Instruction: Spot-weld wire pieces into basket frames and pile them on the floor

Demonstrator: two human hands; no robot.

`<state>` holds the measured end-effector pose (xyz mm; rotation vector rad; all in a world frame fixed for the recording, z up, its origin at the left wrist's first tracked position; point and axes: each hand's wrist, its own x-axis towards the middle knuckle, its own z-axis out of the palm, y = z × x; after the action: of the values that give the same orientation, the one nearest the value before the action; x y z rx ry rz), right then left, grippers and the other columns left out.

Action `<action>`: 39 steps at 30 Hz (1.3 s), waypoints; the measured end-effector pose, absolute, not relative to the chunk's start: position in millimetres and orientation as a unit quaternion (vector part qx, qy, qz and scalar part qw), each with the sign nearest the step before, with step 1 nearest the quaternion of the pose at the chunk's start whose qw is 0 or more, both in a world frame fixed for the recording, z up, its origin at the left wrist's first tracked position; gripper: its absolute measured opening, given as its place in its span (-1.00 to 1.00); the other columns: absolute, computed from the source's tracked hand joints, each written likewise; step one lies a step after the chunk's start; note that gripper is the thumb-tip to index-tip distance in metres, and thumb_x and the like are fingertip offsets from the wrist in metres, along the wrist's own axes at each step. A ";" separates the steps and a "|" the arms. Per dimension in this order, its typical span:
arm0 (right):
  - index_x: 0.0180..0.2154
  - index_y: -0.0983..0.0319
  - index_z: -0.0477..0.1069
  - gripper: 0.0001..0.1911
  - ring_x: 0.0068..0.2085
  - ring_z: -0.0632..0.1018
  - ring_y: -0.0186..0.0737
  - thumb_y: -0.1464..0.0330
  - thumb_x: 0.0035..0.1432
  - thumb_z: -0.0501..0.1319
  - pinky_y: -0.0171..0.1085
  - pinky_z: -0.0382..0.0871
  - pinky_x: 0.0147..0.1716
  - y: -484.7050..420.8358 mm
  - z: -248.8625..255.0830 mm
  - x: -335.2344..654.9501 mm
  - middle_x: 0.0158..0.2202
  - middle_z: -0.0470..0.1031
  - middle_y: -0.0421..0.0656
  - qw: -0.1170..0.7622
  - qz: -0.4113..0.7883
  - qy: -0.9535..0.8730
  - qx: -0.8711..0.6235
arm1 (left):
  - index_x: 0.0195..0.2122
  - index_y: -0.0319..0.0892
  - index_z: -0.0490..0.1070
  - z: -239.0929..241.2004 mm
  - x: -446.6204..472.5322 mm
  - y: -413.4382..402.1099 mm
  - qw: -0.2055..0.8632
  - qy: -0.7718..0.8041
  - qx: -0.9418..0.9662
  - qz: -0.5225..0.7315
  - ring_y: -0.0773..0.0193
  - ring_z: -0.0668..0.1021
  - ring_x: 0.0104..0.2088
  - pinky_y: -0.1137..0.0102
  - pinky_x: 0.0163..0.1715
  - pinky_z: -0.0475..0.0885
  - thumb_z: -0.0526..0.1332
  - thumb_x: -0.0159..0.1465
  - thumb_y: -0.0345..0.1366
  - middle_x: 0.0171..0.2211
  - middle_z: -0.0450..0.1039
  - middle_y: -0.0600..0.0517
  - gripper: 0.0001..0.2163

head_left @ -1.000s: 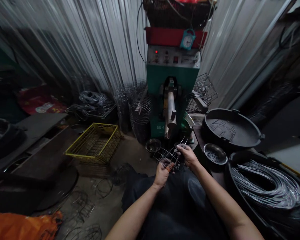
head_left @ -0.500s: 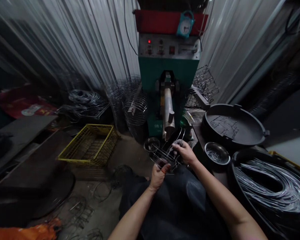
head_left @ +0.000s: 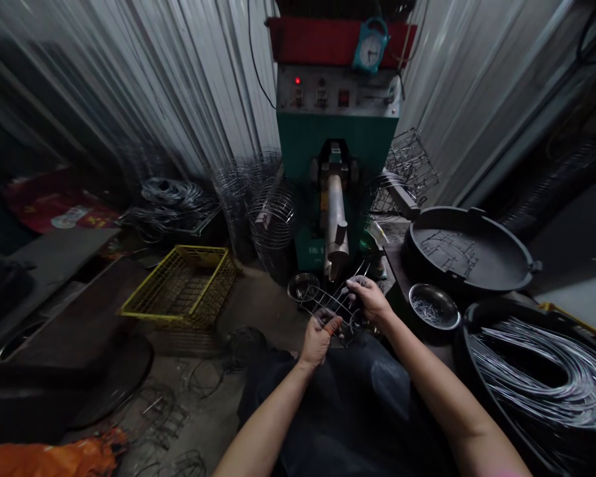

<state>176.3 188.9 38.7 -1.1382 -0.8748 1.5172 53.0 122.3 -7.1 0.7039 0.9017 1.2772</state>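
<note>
Between my hands, just above my lap, is a bent wire frame [head_left: 334, 305] with curved rods. My left hand [head_left: 320, 336] grips its lower left side, thumb pressed over the wire. At its right side my right hand [head_left: 366, 298] has its fingers closed on the frame's wire; the fingertips are dark and partly hidden. Just beyond the frame stands a green spot-welding machine [head_left: 338, 129], with a metal electrode arm [head_left: 336, 212] pointing down toward my hands. A small metal bowl [head_left: 303, 286] sits beyond my left hand.
To the right are a round black pan [head_left: 506, 268] with thin wire pieces, a steel bowl [head_left: 434, 305] of short metal pins, and a tub [head_left: 469, 358] of bent wire rods. A yellow wire basket [head_left: 161, 319] stands at left; wire rings [head_left: 203, 381] lie on the floor.
Both hands keep hold of the wire frame, which has turned slightly between them. The whole view has shifted a little as my head moved.
</note>
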 end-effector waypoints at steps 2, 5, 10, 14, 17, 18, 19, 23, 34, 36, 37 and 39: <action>-0.55 0.27 0.27 -0.67 -0.68 0.25 -0.50 0.24 -0.30 0.35 -0.48 0.09 -0.73 193.5 40.9 175.5 -0.62 0.41 -0.24 0.505 0.626 -0.363 -0.469 | -0.45 -0.22 0.25 -5.1 53.8 126.7 0.649 0.396 0.312 0.570 0.43 0.38 -0.61 0.49 -0.62 0.36 0.34 -0.10 -0.18 -0.61 0.28 0.17 -0.68; -0.56 0.27 0.27 -0.68 -0.69 0.25 -0.50 0.25 -0.32 0.35 -0.47 0.10 -0.73 199.4 43.3 173.8 -0.63 0.41 -0.24 0.506 0.621 -0.369 -0.471 | -0.46 -0.22 0.24 -5.4 53.9 132.4 0.645 0.392 0.313 0.576 0.44 0.37 -0.62 0.49 -0.63 0.37 0.34 -0.10 -0.18 -0.60 0.27 0.17 -0.68; -0.55 0.28 0.28 -0.68 -0.69 0.25 -0.50 0.25 -0.32 0.35 -0.48 0.08 -0.74 207.8 44.8 173.1 -0.61 0.43 -0.22 0.495 0.625 -0.377 -0.470 | -0.48 -0.23 0.24 -8.2 52.6 140.8 0.636 0.383 0.329 0.584 0.45 0.37 -0.62 0.49 -0.63 0.37 0.33 -0.08 -0.19 -0.59 0.27 0.16 -0.70; -0.56 0.28 0.29 -0.69 -0.69 0.25 -0.51 0.25 -0.31 0.35 -0.49 0.06 -0.74 213.8 46.7 172.9 -0.61 0.43 -0.22 0.491 0.626 -0.387 -0.466 | -0.47 -0.23 0.24 -9.4 52.8 146.4 0.628 0.383 0.325 0.595 0.47 0.36 -0.64 0.52 -0.64 0.34 0.33 -0.08 -0.19 -0.60 0.27 0.18 -0.70; -0.56 0.29 0.31 -0.69 -0.68 0.26 -0.51 0.25 -0.32 0.36 -0.50 0.05 -0.75 216.6 48.5 172.7 -0.61 0.42 -0.23 0.492 0.627 -0.387 -0.462 | -0.48 -0.23 0.25 -8.9 53.4 149.5 0.627 0.380 0.326 0.596 0.47 0.36 -0.65 0.52 -0.63 0.33 0.33 -0.07 -0.19 -0.60 0.27 0.18 -0.71; -0.56 0.29 0.31 -0.69 -0.68 0.26 -0.51 0.25 -0.32 0.36 -0.50 0.06 -0.75 217.3 49.0 172.6 -0.60 0.42 -0.23 0.493 0.628 -0.387 -0.461 | -0.48 -0.22 0.25 -8.5 53.5 150.3 0.626 0.379 0.328 0.598 0.47 0.36 -0.65 0.51 -0.63 0.34 0.33 -0.07 -0.19 -0.60 0.27 0.18 -0.71; -0.56 0.29 0.31 -0.69 -0.68 0.26 -0.51 0.25 -0.32 0.36 -0.50 0.06 -0.75 217.9 49.3 172.5 -0.60 0.42 -0.23 0.495 0.628 -0.388 -0.459 | -0.48 -0.22 0.25 -7.9 53.6 151.0 0.623 0.378 0.332 0.599 0.47 0.36 -0.65 0.51 -0.63 0.34 0.33 -0.07 -0.19 -0.60 0.27 0.18 -0.71; -0.57 0.28 0.31 -0.69 -0.69 0.25 -0.52 0.25 -0.31 0.36 -0.49 0.07 -0.75 220.6 49.5 172.0 -0.62 0.41 -0.25 0.499 0.633 -0.385 -0.451 | -0.49 -0.22 0.26 -4.5 53.8 153.3 0.613 0.384 0.338 0.602 0.45 0.36 -0.63 0.49 -0.63 0.35 0.32 -0.07 -0.18 -0.61 0.26 0.18 -0.72; -0.59 0.30 0.31 -0.67 -0.70 0.25 -0.54 0.25 -0.35 0.39 -0.52 0.13 -0.74 228.9 48.2 169.1 -0.64 0.40 -0.24 0.514 0.636 -0.373 -0.439 | -0.47 -0.23 0.26 0.1 54.2 160.1 0.630 0.389 0.308 0.597 0.45 0.36 -0.62 0.50 -0.65 0.35 0.33 -0.08 -0.20 -0.59 0.26 0.17 -0.71; -0.59 0.30 0.31 -0.67 -0.70 0.25 -0.54 0.26 -0.36 0.39 -0.52 0.13 -0.74 230.2 46.6 169.0 -0.64 0.40 -0.25 0.519 0.632 -0.371 -0.440 | -0.47 -0.23 0.26 0.6 54.2 160.7 0.634 0.390 0.301 0.596 0.45 0.37 -0.62 0.50 -0.66 0.35 0.34 -0.10 -0.20 -0.58 0.26 0.17 -0.70; -0.59 0.30 0.31 -0.67 -0.70 0.25 -0.53 0.26 -0.35 0.39 -0.52 0.14 -0.74 230.8 45.6 169.1 -0.64 0.41 -0.25 0.521 0.632 -0.370 -0.439 | -0.47 -0.23 0.26 0.7 54.1 160.9 0.635 0.388 0.302 0.596 0.45 0.37 -0.62 0.50 -0.66 0.35 0.34 -0.10 -0.20 -0.58 0.26 0.16 -0.70; -0.58 0.29 0.31 -0.67 -0.70 0.26 -0.53 0.27 -0.34 0.39 -0.51 0.15 -0.74 231.9 43.6 169.4 -0.63 0.42 -0.24 0.522 0.634 -0.368 -0.436 | -0.48 -0.24 0.26 0.5 54.1 161.0 0.633 0.387 0.302 0.599 0.45 0.37 -0.62 0.50 -0.66 0.35 0.34 -0.11 -0.20 -0.56 0.27 0.16 -0.70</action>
<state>169.4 231.9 43.6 -1.0442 -0.8821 1.5193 54.1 161.0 0.5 0.6915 0.8855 1.3699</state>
